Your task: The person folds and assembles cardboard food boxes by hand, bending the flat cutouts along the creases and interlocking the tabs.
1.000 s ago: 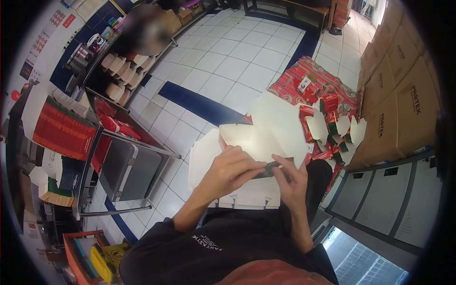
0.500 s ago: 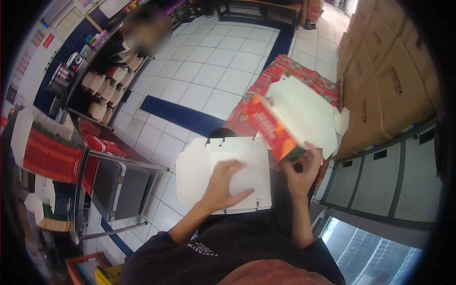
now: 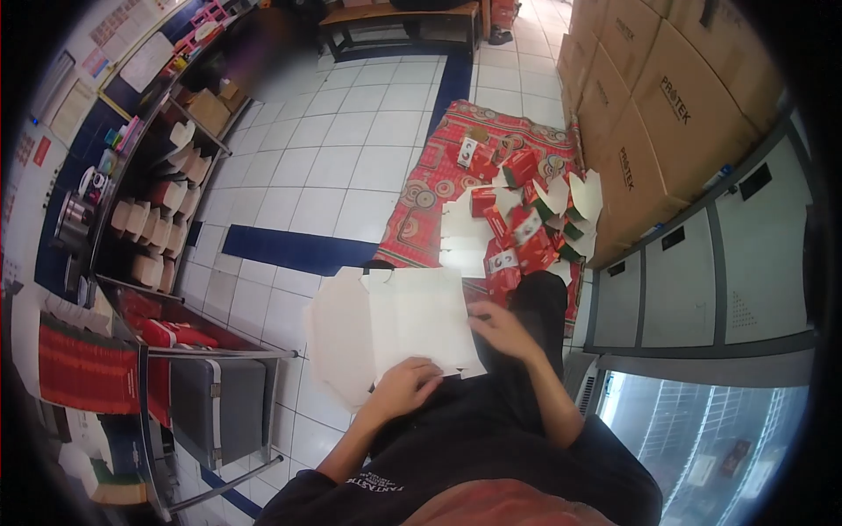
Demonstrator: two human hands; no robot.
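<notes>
Flat white cardboard sheets point(image 3: 417, 320) lie across my lap, their pale inner side up, with a wide flap reaching left. My left hand point(image 3: 406, 388) rests at the near edge of the sheets, its fingers slightly curled; whether it pinches the edge is hard to tell. At the right edge of the sheets is my right hand point(image 3: 504, 331), fingers spread and touching the cardboard. Beyond my knee, several folded red boxes point(image 3: 532, 250) with white flaps lie in a pile on a red patterned cloth point(image 3: 421, 193).
Brown cartons point(image 3: 675, 114) are stacked at the right, above grey cabinet doors point(image 3: 680, 298). A metal rack point(image 3: 210, 353) at the left holds a stack of red cardboard point(image 3: 88, 368). Shelves with white boxes point(image 3: 153, 223) stand farther back, near a blurred person.
The red box with white flaps has left my right hand, and the pile on the cloth is in view again. Both hands are now at the sheets. The view has shifted right.
</notes>
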